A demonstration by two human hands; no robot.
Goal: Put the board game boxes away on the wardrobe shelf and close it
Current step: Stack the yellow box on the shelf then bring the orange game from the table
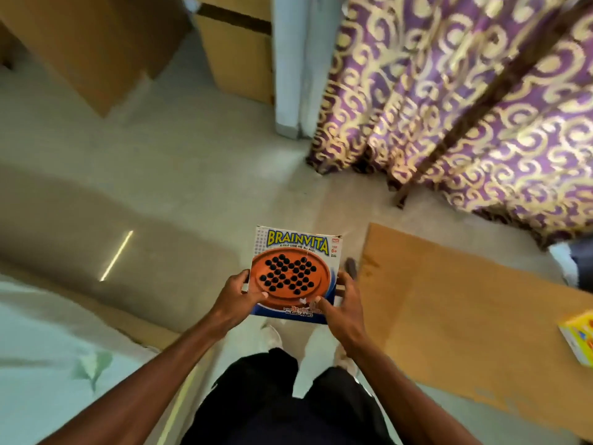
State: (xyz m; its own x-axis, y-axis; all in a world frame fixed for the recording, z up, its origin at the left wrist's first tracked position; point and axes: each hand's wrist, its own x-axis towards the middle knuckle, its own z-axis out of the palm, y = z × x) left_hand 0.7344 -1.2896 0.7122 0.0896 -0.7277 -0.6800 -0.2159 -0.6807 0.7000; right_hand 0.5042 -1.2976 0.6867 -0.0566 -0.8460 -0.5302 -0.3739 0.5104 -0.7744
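Both hands hold the Brainvita game box [293, 273] face-up above the floor: left hand [236, 295] grips its left edge, right hand [345, 303] its right. Another yellow box [579, 335] lies at the brown table's [449, 316] right edge.

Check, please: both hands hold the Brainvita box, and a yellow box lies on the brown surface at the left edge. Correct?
Wrong side: in the head view the yellow box lies on the brown surface at the right edge. The left hand and right hand do hold the Brainvita box.
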